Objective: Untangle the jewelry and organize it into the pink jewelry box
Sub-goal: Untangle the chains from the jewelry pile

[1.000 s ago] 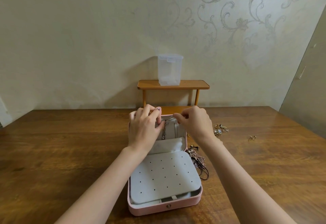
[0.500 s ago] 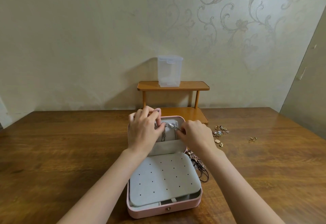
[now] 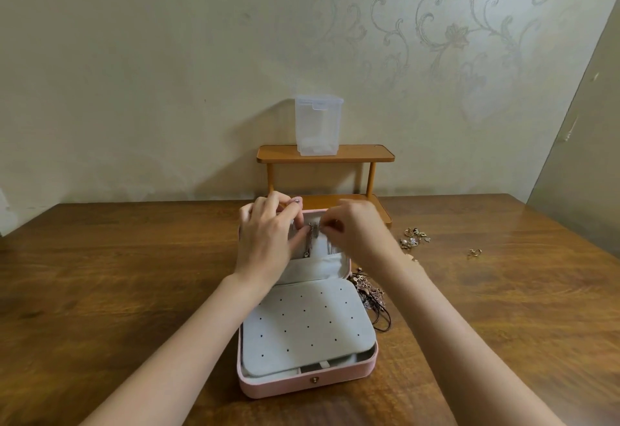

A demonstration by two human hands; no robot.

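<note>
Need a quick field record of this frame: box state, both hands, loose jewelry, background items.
box: pink jewelry box open on the wooden table, lid upright, grey perforated panel lying in the base
left hand: left hand at the lid's left side, fingers curled, fingertips on a silver chain inside the lid
right hand: right hand pinching the same chain from the right
tangle: dark cords and rose-gold pieces right of the box
small pieces: cluster and one stray piece further right
background: clear plastic container on a wooden shelf
</note>
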